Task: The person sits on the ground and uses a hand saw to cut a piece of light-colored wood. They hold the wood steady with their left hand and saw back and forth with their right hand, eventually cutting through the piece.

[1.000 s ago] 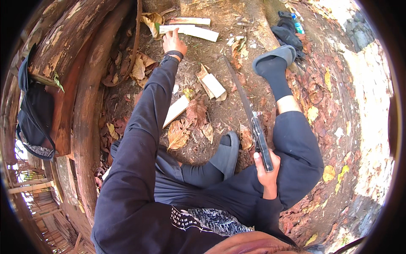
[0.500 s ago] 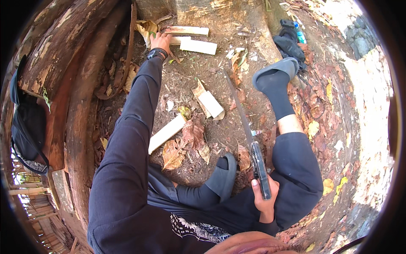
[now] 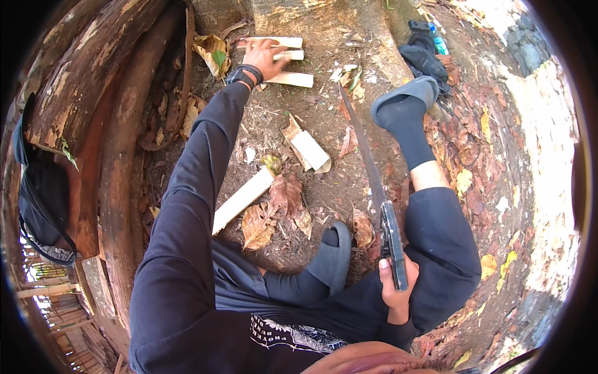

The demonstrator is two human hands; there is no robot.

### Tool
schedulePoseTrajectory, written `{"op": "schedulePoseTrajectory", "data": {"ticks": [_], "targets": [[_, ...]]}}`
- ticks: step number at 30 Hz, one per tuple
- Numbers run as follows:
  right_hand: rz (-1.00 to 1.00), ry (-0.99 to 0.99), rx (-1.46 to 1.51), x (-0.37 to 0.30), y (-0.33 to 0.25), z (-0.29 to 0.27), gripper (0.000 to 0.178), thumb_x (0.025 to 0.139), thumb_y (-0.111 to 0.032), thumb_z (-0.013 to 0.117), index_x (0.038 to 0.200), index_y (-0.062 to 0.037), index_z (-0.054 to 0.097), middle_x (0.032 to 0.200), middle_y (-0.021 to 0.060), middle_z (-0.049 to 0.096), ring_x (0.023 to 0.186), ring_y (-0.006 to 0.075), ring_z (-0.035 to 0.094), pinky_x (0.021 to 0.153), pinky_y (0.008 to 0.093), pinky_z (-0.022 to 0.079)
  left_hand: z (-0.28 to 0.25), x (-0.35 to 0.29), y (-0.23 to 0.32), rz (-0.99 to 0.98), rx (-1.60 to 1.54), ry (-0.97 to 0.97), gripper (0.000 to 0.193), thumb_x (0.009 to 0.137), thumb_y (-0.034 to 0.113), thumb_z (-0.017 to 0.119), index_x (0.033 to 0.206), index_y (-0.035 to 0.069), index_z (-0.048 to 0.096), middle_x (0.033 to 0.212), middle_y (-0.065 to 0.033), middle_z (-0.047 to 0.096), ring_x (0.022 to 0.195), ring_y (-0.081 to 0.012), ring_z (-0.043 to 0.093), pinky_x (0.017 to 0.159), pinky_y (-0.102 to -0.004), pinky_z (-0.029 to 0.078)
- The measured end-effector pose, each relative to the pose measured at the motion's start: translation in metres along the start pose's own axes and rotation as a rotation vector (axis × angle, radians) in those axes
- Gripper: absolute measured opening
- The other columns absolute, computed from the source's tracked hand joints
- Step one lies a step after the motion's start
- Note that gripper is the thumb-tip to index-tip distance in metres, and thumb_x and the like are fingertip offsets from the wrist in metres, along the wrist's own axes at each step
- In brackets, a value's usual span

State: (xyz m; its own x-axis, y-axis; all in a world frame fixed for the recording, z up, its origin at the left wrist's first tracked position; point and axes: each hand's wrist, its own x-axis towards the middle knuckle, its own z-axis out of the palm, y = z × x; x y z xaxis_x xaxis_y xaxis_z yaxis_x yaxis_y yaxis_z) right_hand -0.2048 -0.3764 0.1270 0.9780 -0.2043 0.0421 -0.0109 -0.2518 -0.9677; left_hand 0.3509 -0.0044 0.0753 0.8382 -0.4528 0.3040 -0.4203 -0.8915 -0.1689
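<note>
While your left hand closes its fingers on a pale split wood piece at the tree base, your right hand stays clamped on the long dark-handled machete, blade resting forward on the dirt ground, clear of your legs.

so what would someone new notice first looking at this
Probably the long machete, its dark handle gripped in the right hand low at centre-right, blade running up over the dirt. Then the left hand, stretched to the top, on pale split wood pieces beside the tree trunk.
</note>
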Motion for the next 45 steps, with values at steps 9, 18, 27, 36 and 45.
{"op": "schedulePoseTrajectory", "data": {"ticks": [9,18,27,36,45], "targets": [[-0.095,-0.021,-0.087,0.0,-0.006,-0.005,0.021,0.097,-0.013,0.08,0.103,0.006,0.074,0.064,0.0046,0.054,0.053,0.0143,0.052,0.055,0.032,0.04,-0.019,-0.068,0.064,0.266,-0.154,-0.051,0.076,0.076,0.039,0.094,0.147,0.025,0.071,0.145,-0.0048,0.068,0.141,-0.0302,0.057,0.129,-0.0594,0.032],[-0.085,-0.003,-0.101,-0.001,-0.009,-0.004,0.02,0.097,-0.013,0.08,0.1,0.0057,0.073,0.063,0.0059,0.053,0.052,0.0161,0.052,0.055,0.033,0.04,-0.015,-0.069,0.033,0.135,-0.045,0.106,0.071,0.084,0.016,0.087,0.151,0.03,0.069,0.138,-0.0017,0.072,0.132,-0.0296,0.06,0.118,-0.055,0.04],[-0.046,-0.02,-0.12,0.002,-0.01,0.0,0.022,0.098,-0.013,0.078,0.089,0.0017,0.065,0.063,0.0039,0.053,0.053,0.0151,0.052,0.055,0.0325,0.04,0.01,-0.031,0.008,-0.1,-0.051,0.051,0.076,0.087,0.029,0.09,0.157,0.038,0.061,0.156,-0.0011,0.06,0.147,-0.0307,0.054,0.123,-0.0568,0.045],[-0.031,-0.052,-0.145,0.003,-0.008,0.001,0.024,0.1,-0.013,0.075,0.085,-0.0006,0.06,0.062,0.0007,0.053,0.052,0.0116,0.052,0.054,0.0303,0.04,0.014,-0.028,0.004,-0.151,-0.099,0.152,0.057,0.082,0.036,0.094,0.136,0.031,0.077,0.134,-0.004,0.067,0.132,-0.029,0.059,0.109,-0.0519,0.042],[0.002,-0.065,-0.13,0.003,0.012,0.002,0.025,0.1,-0.016,0.075,0.086,0.0002,0.061,0.062,0.0032,0.055,0.051,0.0142,0.054,0.053,0.0314,0.042,0.01,-0.03,0.002,-0.206,-0.029,0.322,0.042,0.075,0.032,0.096,0.11,0.024,0.075,0.113,0.0,0.077,0.12,-0.025,0.071,0.121,-0.0576,0.035]]}}
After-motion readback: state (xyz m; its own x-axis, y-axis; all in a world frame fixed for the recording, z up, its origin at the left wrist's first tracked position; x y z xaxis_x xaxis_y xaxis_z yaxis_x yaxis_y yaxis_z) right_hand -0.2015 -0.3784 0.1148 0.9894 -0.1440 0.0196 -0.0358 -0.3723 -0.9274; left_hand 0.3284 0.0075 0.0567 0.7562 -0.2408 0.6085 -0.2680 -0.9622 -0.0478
